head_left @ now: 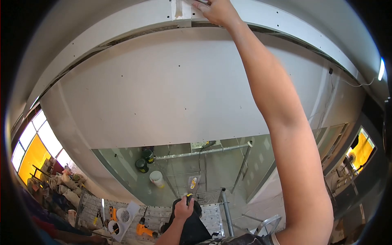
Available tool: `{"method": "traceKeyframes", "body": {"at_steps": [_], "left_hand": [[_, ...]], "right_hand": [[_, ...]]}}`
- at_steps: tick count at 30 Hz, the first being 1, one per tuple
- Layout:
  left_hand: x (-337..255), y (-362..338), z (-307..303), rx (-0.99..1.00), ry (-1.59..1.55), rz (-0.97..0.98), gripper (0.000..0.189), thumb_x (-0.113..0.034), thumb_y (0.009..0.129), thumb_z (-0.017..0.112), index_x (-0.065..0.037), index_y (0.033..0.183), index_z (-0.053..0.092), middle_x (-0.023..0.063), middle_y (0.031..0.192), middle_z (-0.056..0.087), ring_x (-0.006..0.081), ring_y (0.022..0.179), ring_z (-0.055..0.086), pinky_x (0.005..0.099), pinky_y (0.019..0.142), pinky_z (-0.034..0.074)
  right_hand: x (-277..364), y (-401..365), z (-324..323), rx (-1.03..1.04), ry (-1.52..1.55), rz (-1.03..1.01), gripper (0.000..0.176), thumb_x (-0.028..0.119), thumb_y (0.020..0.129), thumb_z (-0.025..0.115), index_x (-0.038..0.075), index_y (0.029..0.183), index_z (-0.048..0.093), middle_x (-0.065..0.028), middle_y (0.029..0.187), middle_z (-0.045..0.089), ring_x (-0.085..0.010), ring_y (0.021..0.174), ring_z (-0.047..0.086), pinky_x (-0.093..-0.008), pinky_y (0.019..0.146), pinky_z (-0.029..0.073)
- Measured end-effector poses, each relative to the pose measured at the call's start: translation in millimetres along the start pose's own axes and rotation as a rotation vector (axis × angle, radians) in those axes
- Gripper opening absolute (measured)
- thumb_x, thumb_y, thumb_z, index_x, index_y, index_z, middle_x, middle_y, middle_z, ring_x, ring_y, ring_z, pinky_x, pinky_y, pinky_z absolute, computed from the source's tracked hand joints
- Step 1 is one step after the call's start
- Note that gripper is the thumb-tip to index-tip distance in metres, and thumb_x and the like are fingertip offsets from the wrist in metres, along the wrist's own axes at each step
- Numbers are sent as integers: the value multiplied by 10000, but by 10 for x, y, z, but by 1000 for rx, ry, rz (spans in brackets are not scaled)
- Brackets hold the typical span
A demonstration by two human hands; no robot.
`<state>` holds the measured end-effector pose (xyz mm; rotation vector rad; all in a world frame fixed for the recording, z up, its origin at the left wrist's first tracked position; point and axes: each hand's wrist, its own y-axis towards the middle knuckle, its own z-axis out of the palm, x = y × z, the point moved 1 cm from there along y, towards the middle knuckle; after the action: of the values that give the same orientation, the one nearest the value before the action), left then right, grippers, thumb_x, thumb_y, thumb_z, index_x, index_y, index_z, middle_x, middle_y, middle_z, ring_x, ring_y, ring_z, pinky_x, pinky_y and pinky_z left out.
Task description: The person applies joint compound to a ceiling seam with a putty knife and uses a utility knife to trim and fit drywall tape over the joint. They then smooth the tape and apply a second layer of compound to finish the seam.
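My right hand (222, 12) is raised to the white curved panel (261, 14) overhead. Its fingers close on a thin dark-edged tool (203, 3), mostly cut off by the top of the view. Just left of these fingers, a streak of beige filler (179, 9) marks a joint in the panel. Low in the middle, my left hand (183, 209) is wrapped around the black and yellow handle of a wide-bladed putty knife (193, 183). A yellow label shows on its blade, which points away from me.
A metal scaffold platform (210, 214) holds an orange drill (143, 229) and a white board with tape rolls (130, 216). Another person's arm (69, 236) reaches in at lower left. Below stand a white bucket (156, 178), dark pails (141, 165) and scaffold rails (204, 151).
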<state>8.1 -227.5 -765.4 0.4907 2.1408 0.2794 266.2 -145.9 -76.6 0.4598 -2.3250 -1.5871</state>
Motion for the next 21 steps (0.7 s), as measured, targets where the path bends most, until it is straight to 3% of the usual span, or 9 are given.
{"method": "traceKeyframes", "body": {"at_steps": [1,3,4,6,10,12,13,15,21], "left_hand": [[16,5,13,-8,-1,1,385,-388,946,688,-12,1024,652,254,744,675,469,718,680,553,627,537],[-19,-17,-8,-14,88,39,341,-354,988,646,-14,981,646,115,678,716,350,684,725,449,647,568],[5,-17,-2,-13,88,38,341,-354,988,646,-14,981,646,115,678,716,350,684,725,449,647,568],[43,-28,50,-24,-8,4,389,-382,947,687,-9,1052,653,259,754,679,470,730,682,551,625,539],[9,-38,51,8,-18,-8,404,-391,946,685,-6,1064,660,260,764,683,471,740,683,551,631,540],[-23,-34,43,20,-5,-46,416,-404,945,681,-6,1062,664,261,766,685,473,747,684,554,632,538],[-37,-50,37,24,-6,-51,416,-404,945,681,-6,1062,664,261,766,685,473,747,684,554,632,538],[-81,-56,37,35,-3,-67,426,-413,946,678,-4,1063,666,261,759,683,474,753,687,559,639,538],[-197,-42,-15,-5,73,-7,415,-404,948,679,1,1039,666,257,751,679,473,747,683,550,643,538]], "right_hand": [[-9,35,6,-2,3,-7,383,309,1034,582,76,1317,695,-156,1341,681,-323,1262,636,-402,1108,489],[-8,27,29,29,-42,3,381,296,1034,578,75,1325,688,-152,1340,682,-322,1265,635,-406,1098,495],[-5,24,53,29,-42,3,381,296,1034,578,75,1325,688,-152,1340,682,-322,1265,635,-406,1098,495],[-6,22,129,-10,-118,2,368,270,1038,563,98,1342,680,-150,1320,692,-329,1224,657,-414,1068,516],[66,-69,159,-68,-161,-96,359,223,1039,547,107,1355,672,-131,1318,696,-320,1200,668,-417,1072,516],[140,-73,135,39,-175,101,360,185,1031,543,129,1364,670,-105,1332,692,-302,1207,663,-416,1094,501],[167,-107,124,45,-175,104,360,185,1031,543,129,1364,670,-105,1332,692,-302,1207,663,-416,1094,501],[161,-134,120,-11,-160,-56,367,174,1027,544,120,1368,666,-94,1339,692,-294,1234,651,-415,1121,483],[-61,-117,248,-23,-224,-178,392,187,1032,545,142,1411,633,-94,1388,660,-306,1297,610,-408,1144,471]]}}
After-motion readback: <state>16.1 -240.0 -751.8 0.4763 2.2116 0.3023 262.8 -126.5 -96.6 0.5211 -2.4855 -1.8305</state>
